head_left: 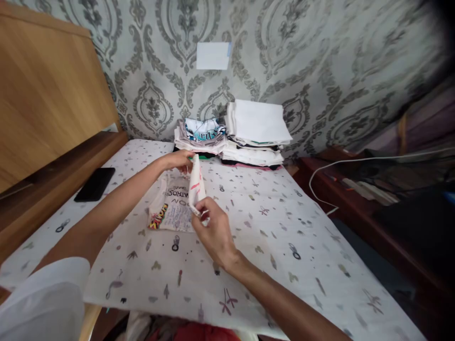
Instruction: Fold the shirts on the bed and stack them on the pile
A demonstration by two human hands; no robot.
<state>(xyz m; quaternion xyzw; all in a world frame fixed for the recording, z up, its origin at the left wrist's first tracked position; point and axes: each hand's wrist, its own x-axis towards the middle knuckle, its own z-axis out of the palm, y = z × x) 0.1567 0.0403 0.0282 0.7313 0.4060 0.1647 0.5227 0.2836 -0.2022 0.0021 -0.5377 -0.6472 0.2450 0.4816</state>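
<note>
A light T-shirt (174,219) with dark lettering and a colourful print lies partly folded on the patterned cloth (256,265). Its right-hand portion stands up off the table as a raised flap with red marks. My left hand (179,162) grips the far end of this flap, fingers curled and partly hidden by the fabric. At the near end, my right hand (215,229) pinches the flap's corner between thumb and fingers. The rest of the shirt rests flat to the left of the flap.
Behind the shirt, against the wall, are a lower stack of folded clothes (201,137) and a taller stack (259,123). A black phone (95,184) lies at left beside a wooden panel (53,85). A white cable (355,160) hangs at right. More clothes (199,332) show below the front edge.
</note>
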